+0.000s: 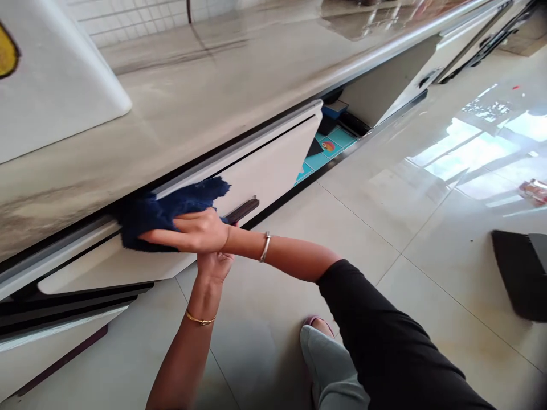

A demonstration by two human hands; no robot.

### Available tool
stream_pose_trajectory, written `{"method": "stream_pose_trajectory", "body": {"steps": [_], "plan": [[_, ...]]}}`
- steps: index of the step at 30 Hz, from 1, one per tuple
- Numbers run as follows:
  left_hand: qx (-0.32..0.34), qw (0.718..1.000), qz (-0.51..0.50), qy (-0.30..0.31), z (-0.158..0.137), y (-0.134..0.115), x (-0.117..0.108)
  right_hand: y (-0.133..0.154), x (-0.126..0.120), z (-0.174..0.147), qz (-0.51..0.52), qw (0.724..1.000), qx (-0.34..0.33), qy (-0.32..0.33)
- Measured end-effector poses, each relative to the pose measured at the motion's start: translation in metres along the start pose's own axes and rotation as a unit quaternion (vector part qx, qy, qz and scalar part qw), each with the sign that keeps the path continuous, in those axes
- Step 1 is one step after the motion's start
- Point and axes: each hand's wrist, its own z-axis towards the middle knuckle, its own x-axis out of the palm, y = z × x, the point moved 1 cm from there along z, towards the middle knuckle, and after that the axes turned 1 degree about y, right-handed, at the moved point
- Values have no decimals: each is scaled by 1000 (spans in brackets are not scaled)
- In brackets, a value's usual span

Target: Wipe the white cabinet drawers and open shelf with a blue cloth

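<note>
A dark blue cloth (164, 216) lies bunched against the top of a white cabinet door (273, 154), under the counter edge. My right hand (196, 230) grips and presses the cloth there, its fingers partly sunk in the fabric. Just below the right wrist, my left hand (216, 266) is close to the door's lower part and its dark handle (243, 210). The right wrist covers most of the left hand's fingers, so what they touch is hidden.
Above runs a marbled countertop (179, 91) with a white object (60, 85) at its left. An open cabinet (333, 142) shows a turquoise patterned liner. Lower left is another drawer front or door (55, 347). A black object (519, 276) is on the tiled floor, right.
</note>
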Motion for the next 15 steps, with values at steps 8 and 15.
{"method": "stream_pose_trajectory", "body": {"steps": [8, 15], "plan": [[-42, 996, 42, -67, 1, -1, -3, -95, -48, -37, -65, 998, 16, -12], [-63, 996, 47, -35, 0, 1, -4, -208, -92, -102, -121, 951, 227, -172]]}}
